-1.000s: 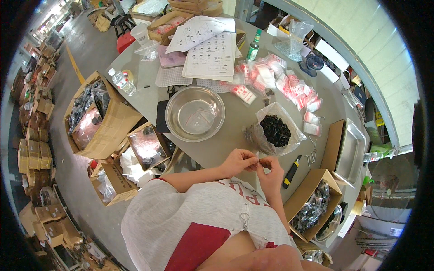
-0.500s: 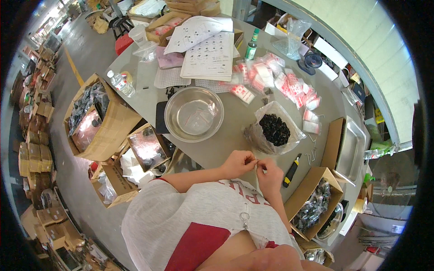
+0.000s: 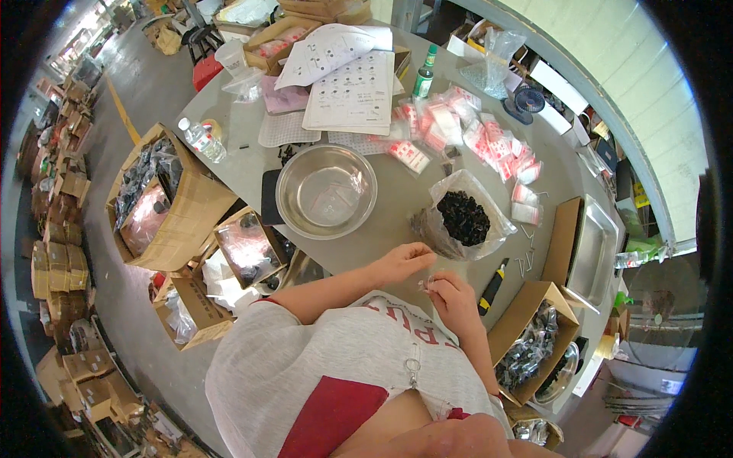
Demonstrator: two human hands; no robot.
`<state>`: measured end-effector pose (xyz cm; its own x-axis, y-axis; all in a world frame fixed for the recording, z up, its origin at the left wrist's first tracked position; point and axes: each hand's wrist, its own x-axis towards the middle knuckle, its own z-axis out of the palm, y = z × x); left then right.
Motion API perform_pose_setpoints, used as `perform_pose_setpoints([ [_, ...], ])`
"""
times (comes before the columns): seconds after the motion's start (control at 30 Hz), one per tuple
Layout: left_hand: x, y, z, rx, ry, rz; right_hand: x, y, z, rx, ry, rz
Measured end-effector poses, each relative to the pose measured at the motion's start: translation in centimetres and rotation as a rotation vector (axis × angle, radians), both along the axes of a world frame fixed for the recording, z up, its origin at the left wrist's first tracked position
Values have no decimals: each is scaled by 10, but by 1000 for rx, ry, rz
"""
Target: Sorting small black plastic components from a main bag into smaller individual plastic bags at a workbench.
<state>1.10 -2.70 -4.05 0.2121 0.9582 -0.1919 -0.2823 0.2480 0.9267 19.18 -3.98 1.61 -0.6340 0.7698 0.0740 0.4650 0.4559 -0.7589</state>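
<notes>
My right hand [image 3: 452, 296] is closed in a pinch on a small clear plastic bag [image 3: 424, 285] close to my shirt front. Beside it, a little to the left, my left hand [image 3: 405, 262] is stretched out with nothing visible in it; the undersides of its fingers are hidden. Just beyond both hands stands a clear plastic bag [image 3: 500, 229] with its mouth spread wide, full of small black parts [image 3: 463, 218]. A steel bowl [image 3: 289, 216] sits farther left, and flat clear bags [image 3: 334, 201] lie in it.
Red-and-white packets [image 3: 500, 149] lie spread across the table, near a green bottle [image 3: 424, 74] and paper sheets [image 3: 351, 99]. At right are a yellow-and-black utility knife [image 3: 494, 288], bent metal rods [image 3: 525, 263] and a carton [image 3: 565, 324] of bagged parts. A water bottle [image 3: 203, 141] stands on the left edge.
My hands, fingertips together before, have come apart. The left has lifted away slightly with its fingers straightened, while the right has drawn a little nearer, and the clear bag now shows in it.
</notes>
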Motion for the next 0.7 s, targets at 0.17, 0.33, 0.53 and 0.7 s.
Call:
perform_pose_setpoints([
  [0.17,-18,-3,10,-424,-174,-146,-3,5,19,179,-5,110],
  [0.33,-34,3,3,-352,-241,-97,-4,5,28,218,-82,171],
  [0.53,-32,11,30,839,785,269,0,17,22,275,-129,53],
  [0.7,-16,-7,15,422,623,-167,-23,31,23,45,-118,276],
])
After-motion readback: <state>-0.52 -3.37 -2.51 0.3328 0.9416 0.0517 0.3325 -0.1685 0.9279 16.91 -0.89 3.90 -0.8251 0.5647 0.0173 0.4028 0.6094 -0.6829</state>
